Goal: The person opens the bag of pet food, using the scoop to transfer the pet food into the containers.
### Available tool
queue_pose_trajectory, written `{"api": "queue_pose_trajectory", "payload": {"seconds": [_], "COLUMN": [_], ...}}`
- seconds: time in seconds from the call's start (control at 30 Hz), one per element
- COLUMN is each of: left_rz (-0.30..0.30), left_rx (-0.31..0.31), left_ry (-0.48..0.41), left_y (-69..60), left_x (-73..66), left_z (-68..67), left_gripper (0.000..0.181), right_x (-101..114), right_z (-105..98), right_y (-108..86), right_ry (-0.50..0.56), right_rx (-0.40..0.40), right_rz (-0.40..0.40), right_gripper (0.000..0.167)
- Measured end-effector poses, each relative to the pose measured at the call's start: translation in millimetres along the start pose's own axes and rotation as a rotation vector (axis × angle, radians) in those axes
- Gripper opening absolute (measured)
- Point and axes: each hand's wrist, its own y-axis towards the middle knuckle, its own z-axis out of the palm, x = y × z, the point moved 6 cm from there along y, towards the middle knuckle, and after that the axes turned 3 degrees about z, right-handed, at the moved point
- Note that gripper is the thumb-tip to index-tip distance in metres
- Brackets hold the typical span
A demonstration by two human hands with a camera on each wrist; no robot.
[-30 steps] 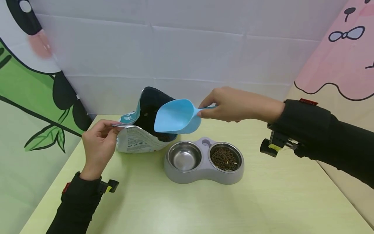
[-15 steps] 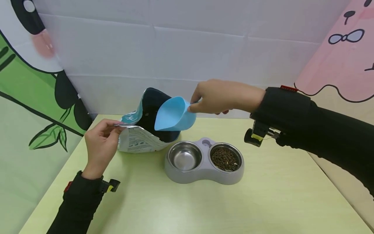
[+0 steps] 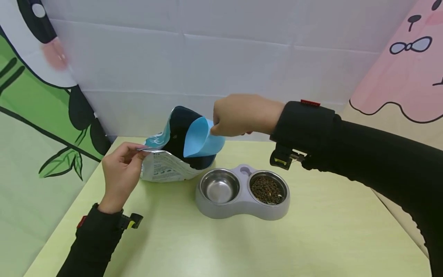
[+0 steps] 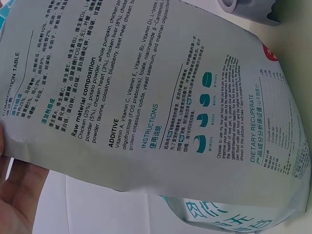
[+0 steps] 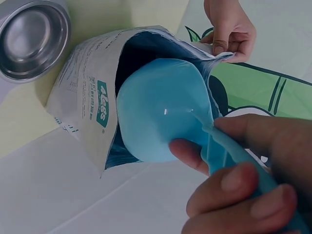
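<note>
The left hand (image 3: 122,173) pinches the edge of an open food bag (image 3: 162,167), which leans with its dark mouth facing right. In the right hand (image 3: 242,115) is the handle of a blue scoop (image 3: 204,142), its bowl at the bag's mouth. The right wrist view shows the scoop (image 5: 163,109) partly inside the bag (image 5: 92,92), its underside towards the camera. Printed text covers the bag (image 4: 146,107) in the left wrist view, the left hand (image 4: 19,195) at its edge. What the scoop holds is hidden.
A grey double-bowl stand (image 3: 242,209) sits on the table (image 3: 221,246) just right of the bag. Its left steel bowl (image 3: 220,191) is empty, and brown kibble (image 3: 265,189) lies in the right one. A pale cloth (image 3: 228,65) hangs behind.
The right hand has moved left with the scoop, whose bowl has turned and now shows narrower at the bag's mouth. The left hand keeps its pinch on the bag.
</note>
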Motion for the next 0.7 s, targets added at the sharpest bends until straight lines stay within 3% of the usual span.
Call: {"api": "queue_pose_trajectory", "payload": {"seconds": [0.37, 0.7], "left_rz": [0.009, 0.019], "left_rx": [0.001, -0.013], "left_ry": [-0.013, -0.023], "left_y": [0.2, -0.8], "left_x": [0.5, 0.7], "left_z": [0.6, 0.1], "left_gripper": [0.01, 0.009], "right_x": [3.5, 14.7], "right_z": [3.6, 7.9], "right_y": [10.5, 18.4], "right_ry": [0.014, -0.062], "right_rx": [0.014, -0.023], "right_rz": [0.008, -0.007], "right_gripper": [0.039, 0.036]}}
